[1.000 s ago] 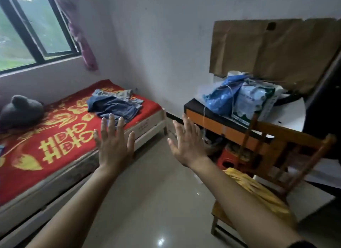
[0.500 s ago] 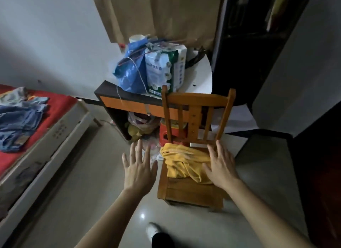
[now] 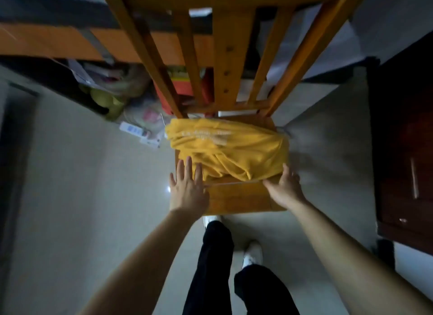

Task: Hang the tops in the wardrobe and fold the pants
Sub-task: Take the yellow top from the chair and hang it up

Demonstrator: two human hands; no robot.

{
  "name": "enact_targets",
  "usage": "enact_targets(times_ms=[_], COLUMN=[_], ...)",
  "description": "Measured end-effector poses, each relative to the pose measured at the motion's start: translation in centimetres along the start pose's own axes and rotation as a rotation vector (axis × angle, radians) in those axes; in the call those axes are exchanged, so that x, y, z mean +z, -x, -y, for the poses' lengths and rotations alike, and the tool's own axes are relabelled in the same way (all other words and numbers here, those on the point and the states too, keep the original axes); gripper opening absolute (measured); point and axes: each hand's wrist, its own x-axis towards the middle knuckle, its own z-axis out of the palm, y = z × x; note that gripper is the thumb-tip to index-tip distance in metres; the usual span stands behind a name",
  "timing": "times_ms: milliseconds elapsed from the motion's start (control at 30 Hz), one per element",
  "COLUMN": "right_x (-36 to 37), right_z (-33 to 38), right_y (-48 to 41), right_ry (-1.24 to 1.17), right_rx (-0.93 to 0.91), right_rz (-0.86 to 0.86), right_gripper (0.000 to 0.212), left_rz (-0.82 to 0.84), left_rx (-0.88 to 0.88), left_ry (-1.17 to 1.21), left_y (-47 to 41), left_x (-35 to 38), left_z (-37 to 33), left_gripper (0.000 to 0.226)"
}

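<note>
**Both hands at the yellow top (image 3: pixel 229 150) on the chair (image 3: pixel 239 197)**

The top lay bunched on the far half of the wooden seat, and I read its long axis as running left to right, with the printed side up by the backrest slats. My left hand (image 3: pixel 187 188) was flat at the near left corner, fingers (image 3: pixel 188 167) straight and a little spread, tips just beside the cloth. My right hand (image 3: pixel 284 185) was at the near right corner, thumb stretched left along the hem. Its fingers were foreshortened, so I couldn't tell if they had fabric pinched. The cloth lay just beyond both sets of fingertips, one hand per end, and the right looked closer in. I judged a two-handed pick-up was next.
</note>
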Motion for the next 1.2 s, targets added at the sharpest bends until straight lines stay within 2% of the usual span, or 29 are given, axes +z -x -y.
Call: enact_targets(times_ms=[100, 300, 433, 567, 633, 700, 767, 833, 900, 967, 1033, 1133, 1200], right_x=[2.9, 6.7, 6.9, 5.6, 4.6, 3.9, 3.6, 3.3, 2.9, 2.2, 1.4, -0.2, -1.4], right_z=[-0.1, -1.7, -2.5, -2.5, -2.0, -1.6, -1.1, -0.9, -0.9, -0.9, -0.7, -0.5, -0.5], right_y=[-4.0, -10.8, -13.1, -12.4, -11.8, -10.4, -9.0, -7.4, -5.7, -3.8, -1.8, 0.7, 1.9], right_ry=[-0.303, -0.992, -1.243, -1.485, -1.542, -1.564, -1.564, -1.559, -1.519, -1.466, -1.418, -1.4, -1.434], right_rx=[0.173, 0.456, 0.475, 0.403, 0.369, 0.337, 0.312, 0.27, 0.207, 0.13, 0.033, -0.095, -0.125], right_rz=[-0.024, -0.146, -0.236, -0.175, -0.131, -0.112, -0.118, -0.102, -0.048, 0.008, 0.056, 0.115, 0.168], right_gripper=[0.084, 0.088, 0.07, 0.037, 0.035, 0.037, 0.042, 0.047, 0.05, 0.05, 0.038, 0.033, 0.034], left_rz=[0.072, 0.088, 0.0, 0.011, 0.013, 0.029, 0.044, -0.032, -0.174, -0.228, -0.195, -0.185, -0.195], left_rx=[0.02, 0.068, 0.128, 0.088, 0.061, 0.066, 0.055, 0.06, 0.155, 0.275, 0.392, 0.541, 0.416], left_ry=[-0.027, -0.099, -0.154, -0.056, 0.012, 0.061, 0.107, 0.17, 0.208, 0.202, 0.193, 0.324, 0.516], left_y=[-4.4, -9.1, -10.0, -10.1, -9.9, -9.1, -8.3, -7.3, -6.2, -5.4, -5.1, -4.2, -2.9], left_x=[3.8, 9.3, 10.1, 8.6, 8.3, 8.0, 7.8, 7.1, 5.7, 4.1, 2.9, 1.8, -0.1], left_z=[0.4, 1.1, 1.9, 2.2, 2.2, 2.0, 1.7, 0.7, -1.0, -3.1, -4.5, -5.8, -6.5], left_gripper=[0.076, 0.073, 0.067, 0.057, 0.047, 0.047, 0.064, 0.09, 0.107, 0.112, 0.099, 0.045, 0.034])
